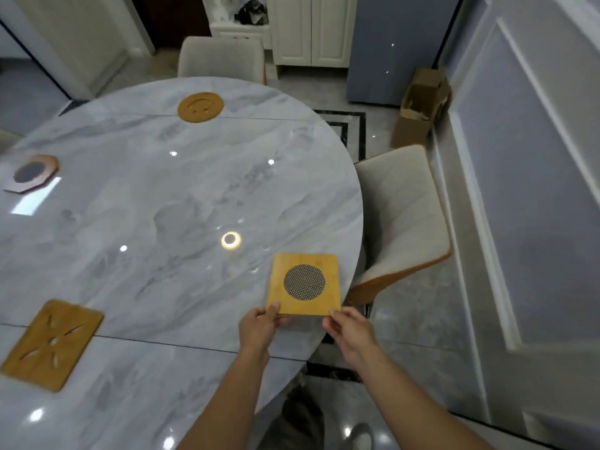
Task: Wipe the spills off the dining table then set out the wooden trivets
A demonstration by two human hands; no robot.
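Observation:
A square wooden trivet with a round mesh centre [305,283] lies near the right edge of the round grey marble table [146,206]. My left hand [259,326] pinches its near left corner and my right hand [349,329] holds its near right corner. A round wooden trivet with a smiley cut-out [200,107] sits at the far side. An octagonal trivet with a dark centre [32,173] lies at the left. A rectangular trivet with leaf-shaped slots [53,344] rests at the near left.
A beige padded chair [399,219] stands against the table's right side and another chair [222,60] at the far side. An open cardboard box [420,107] sits on the floor by the right wall. White cabinets [308,27] stand behind.

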